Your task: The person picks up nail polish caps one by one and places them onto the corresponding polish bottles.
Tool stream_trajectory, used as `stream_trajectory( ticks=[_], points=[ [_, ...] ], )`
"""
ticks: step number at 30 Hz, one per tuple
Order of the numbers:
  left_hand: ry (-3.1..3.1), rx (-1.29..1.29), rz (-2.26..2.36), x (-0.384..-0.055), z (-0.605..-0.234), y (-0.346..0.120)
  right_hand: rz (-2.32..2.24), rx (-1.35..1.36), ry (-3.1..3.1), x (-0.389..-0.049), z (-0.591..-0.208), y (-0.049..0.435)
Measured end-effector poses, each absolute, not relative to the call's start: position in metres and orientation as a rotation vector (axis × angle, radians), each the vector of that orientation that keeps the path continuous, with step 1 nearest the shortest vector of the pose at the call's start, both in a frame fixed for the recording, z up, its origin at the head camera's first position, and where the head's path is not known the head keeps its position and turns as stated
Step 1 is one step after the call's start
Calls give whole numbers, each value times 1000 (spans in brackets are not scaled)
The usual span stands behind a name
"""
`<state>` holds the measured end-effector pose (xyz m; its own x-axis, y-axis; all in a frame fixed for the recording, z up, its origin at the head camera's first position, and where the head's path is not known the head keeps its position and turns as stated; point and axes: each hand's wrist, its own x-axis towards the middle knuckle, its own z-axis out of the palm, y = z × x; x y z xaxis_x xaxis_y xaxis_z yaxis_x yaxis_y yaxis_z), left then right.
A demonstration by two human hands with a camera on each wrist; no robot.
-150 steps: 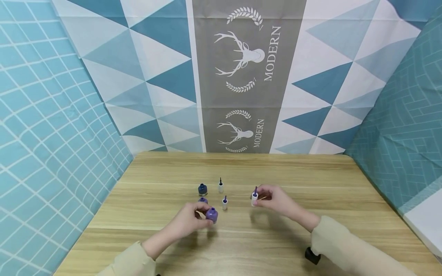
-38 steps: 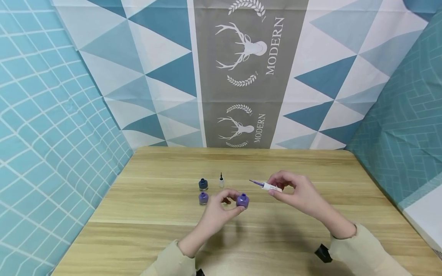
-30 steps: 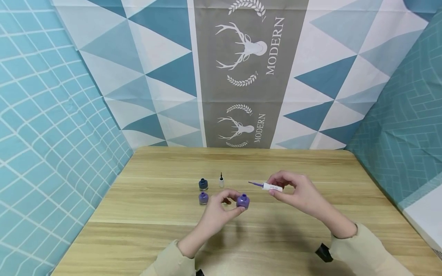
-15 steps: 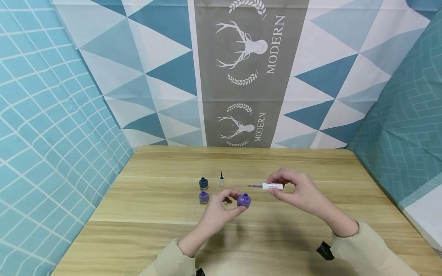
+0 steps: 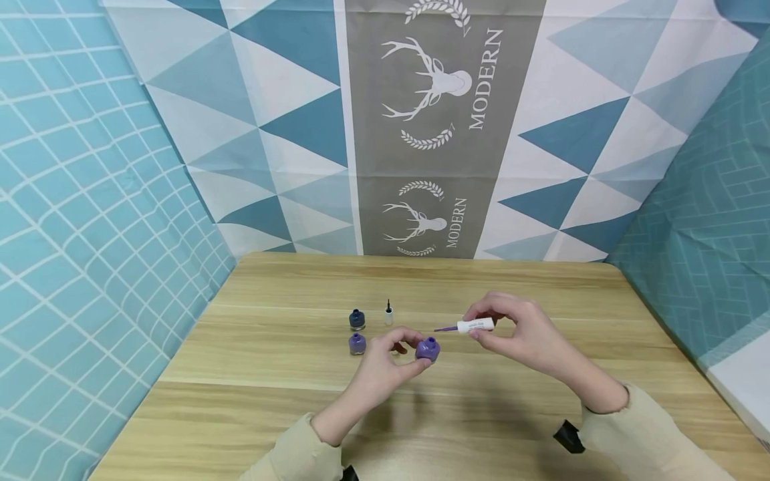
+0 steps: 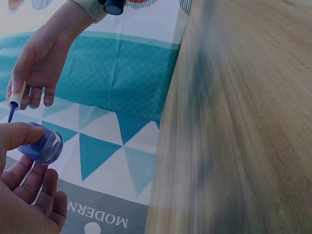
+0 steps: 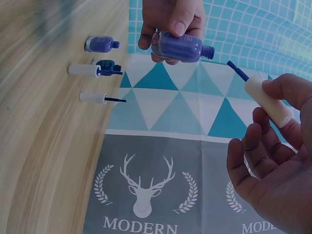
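Between thumb and fingers, my left hand [image 5: 385,371] holds an uncapped purple nail polish bottle [image 5: 428,349] above the table, its neck pointing up. My right hand [image 5: 526,331] pinches the white cap of a nail polish brush [image 5: 475,325]. That brush lies nearly level, and its purple tip points at the bottle from a short distance, up and to the right of the neck. In the right wrist view, the brush tip [image 7: 237,70] and the bottle neck [image 7: 208,51] are clearly apart.
An open dark blue polish bottle [image 5: 357,319] and another open purple one [image 5: 357,344] stand left on the wooden table [image 5: 252,354]. A white-capped dark brush [image 5: 388,314] stands beside them, bristles up. The right wrist view shows a second standing capped brush [image 7: 84,70], mostly hidden in the head view.
Since five seconds ago, my left hand has moved right with the bottle; my right hand has moved right and tipped the upright brush level. Over the last second both hands barely moved.
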<state>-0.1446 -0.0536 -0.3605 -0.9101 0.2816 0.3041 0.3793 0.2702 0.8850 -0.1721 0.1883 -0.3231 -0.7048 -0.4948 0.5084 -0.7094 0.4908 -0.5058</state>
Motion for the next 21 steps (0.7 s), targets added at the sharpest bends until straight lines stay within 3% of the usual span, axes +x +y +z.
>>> stream_trajectory(
  ticks=[21],
  points=[
    [-2435,-689,-1728,-145,-360,-52,1010,1154,-2383,-173,-321,184]
  ],
)
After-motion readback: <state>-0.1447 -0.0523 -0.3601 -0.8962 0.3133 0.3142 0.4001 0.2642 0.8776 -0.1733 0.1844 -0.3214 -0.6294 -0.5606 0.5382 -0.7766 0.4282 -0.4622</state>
